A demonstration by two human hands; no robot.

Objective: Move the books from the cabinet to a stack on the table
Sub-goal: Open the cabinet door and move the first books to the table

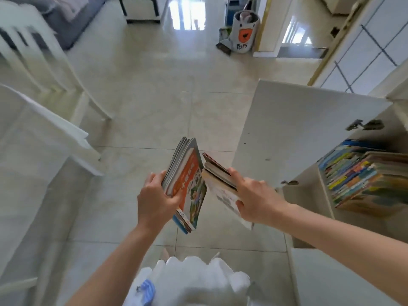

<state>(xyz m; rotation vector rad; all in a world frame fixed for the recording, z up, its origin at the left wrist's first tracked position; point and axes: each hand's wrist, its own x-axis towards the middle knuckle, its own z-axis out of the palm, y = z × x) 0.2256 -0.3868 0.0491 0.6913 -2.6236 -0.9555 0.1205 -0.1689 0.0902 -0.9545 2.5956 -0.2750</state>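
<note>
My left hand (155,198) grips a bundle of thin picture books (188,184) with an orange cover, held nearly upright over the floor. My right hand (254,198) grips a second small bundle of books (217,175), tilted and close beside the first. To the right stands the white cabinet (309,191) with its door (287,124) swung open. Inside it lies a stack of several colourful books (362,175), spines facing me. At the left edge is a white table (33,133), blurred.
White chairs (44,54) stand at the left by the table. Pale floor tiles (154,96) stretch ahead. A grey toy bin (244,32) sits at the back by a doorway. A white low unit (142,8) stands at the far wall. My white skirt (194,281) shows below.
</note>
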